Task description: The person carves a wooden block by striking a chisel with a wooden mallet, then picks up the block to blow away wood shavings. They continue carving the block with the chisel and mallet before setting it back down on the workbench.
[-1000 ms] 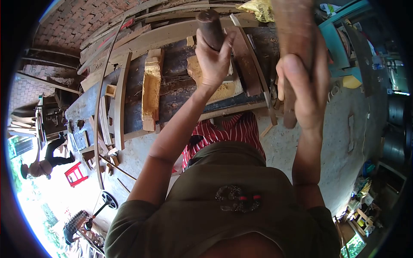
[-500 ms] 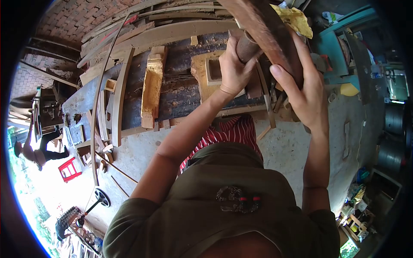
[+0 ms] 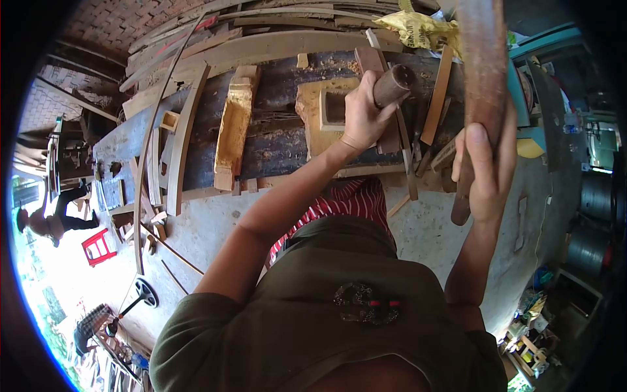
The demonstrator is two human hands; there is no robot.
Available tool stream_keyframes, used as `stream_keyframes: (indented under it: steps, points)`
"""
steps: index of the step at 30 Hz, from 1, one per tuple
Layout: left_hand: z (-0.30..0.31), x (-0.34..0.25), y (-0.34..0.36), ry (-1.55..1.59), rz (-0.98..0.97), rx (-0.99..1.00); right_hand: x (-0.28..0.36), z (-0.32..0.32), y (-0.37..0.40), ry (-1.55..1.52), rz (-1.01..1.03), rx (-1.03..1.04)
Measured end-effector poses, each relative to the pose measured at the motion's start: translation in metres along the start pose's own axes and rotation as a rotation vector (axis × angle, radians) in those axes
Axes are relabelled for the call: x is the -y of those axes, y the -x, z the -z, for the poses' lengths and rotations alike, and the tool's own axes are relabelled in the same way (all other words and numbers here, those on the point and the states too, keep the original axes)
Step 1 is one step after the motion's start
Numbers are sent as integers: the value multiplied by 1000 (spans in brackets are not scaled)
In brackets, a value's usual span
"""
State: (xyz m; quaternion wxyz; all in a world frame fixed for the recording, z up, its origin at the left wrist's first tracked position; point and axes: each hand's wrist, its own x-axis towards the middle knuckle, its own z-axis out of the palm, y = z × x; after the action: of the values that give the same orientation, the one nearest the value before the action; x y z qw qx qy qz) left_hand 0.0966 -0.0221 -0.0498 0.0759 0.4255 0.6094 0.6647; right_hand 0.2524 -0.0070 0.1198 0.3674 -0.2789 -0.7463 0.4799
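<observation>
Dark wooden cylinder [image 3: 392, 86] in my left hand [image 3: 362, 121], wooden club [image 3: 484, 81] in my right hand [image 3: 486, 176]: the two had just come apart. A moment earlier the club had slanted across close to the cylinder's top; now it rose well to the right of it, its upper part blurred and its narrow end poking out below my grip. To me that meant a gap between blows, with the cylinder's round end bare.

My left fingers were curled shut about the cylinder, the thumb pressed along its side. My right hand was closed on the club, thumb flat on the near face and fingers around the far side. The cylinder was over the workbench [image 3: 274, 145], just beside a recessed wooden block [image 3: 323, 111] that lay on a rough-edged slab [image 3: 316, 141]. Its lower end was hidden by my hand, so I could not tell whether it carried a blade or touched any wood. Left of the slab, apart from it, lay a hollowed yellow piece [image 3: 232, 127].
</observation>
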Motion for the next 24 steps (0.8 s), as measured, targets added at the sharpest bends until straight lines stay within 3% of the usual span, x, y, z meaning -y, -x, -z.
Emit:
stream_keyframes:
  steps: [3,4,6,9,14,16,18,20,22,23,24]
  points:
    - [4,13,-28,281,57,143,-20,-2,-1,118,-28,105]
    - [12,12,-39,438,318,250,-31,-8,1,130,66,69]
    - [30,-9,-61,434,383,187,-38,-7,9,172,-87,66]
    - [40,-19,-79,385,342,108,-44,-8,11,22,-157,25]
    - [20,-8,-66,409,345,29,-55,-6,6,94,-96,-4]
    - [16,-4,-61,262,240,6,-51,-3,6,136,-60,-10]
    - [18,-21,-56,254,416,91,-33,2,-1,-55,-247,83]
    - [8,-23,-49,198,202,88,-20,-1,-8,-120,-162,58]
    - [-1,-24,-41,261,203,86,-13,-2,-16,-71,106,-35]
    - [-4,-21,-37,191,118,109,-8,4,-14,-26,-17,12]
    - [-6,-19,-34,122,34,131,-15,3,-17,-25,-14,14]
